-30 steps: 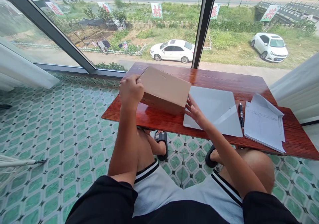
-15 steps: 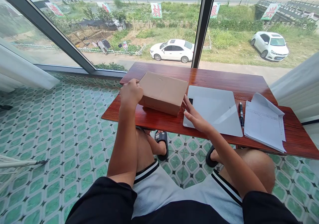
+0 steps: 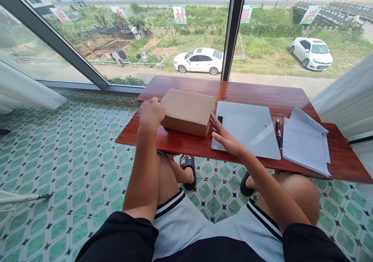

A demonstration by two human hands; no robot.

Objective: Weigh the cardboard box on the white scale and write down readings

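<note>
A closed brown cardboard box [image 3: 188, 108] lies flat on the left part of the dark red wooden table [image 3: 247, 84]. My left hand [image 3: 152, 114] grips its left end, fingers curled over the edge and the fingertips partly hidden. At the box's right end, my right hand [image 3: 225, 136] has its fingers stretched out, the tips against or very close to the side. That hand is above the left edge of a flat silver panel, which looks like a closed laptop [image 3: 247, 124].
Right of the laptop lie a black pen [image 3: 279, 134] and a stack of written paper sheets [image 3: 304, 145] with a curled top page. A window frame [image 3: 230, 37] rises behind the table. White curtains [image 3: 344, 95] hang at the sides. My knees are under the table's front edge.
The whole view has shifted slightly, so everything sits a little further left and mostly lower. Both hands stay at the box's ends, and the box has hardly moved on the table.
</note>
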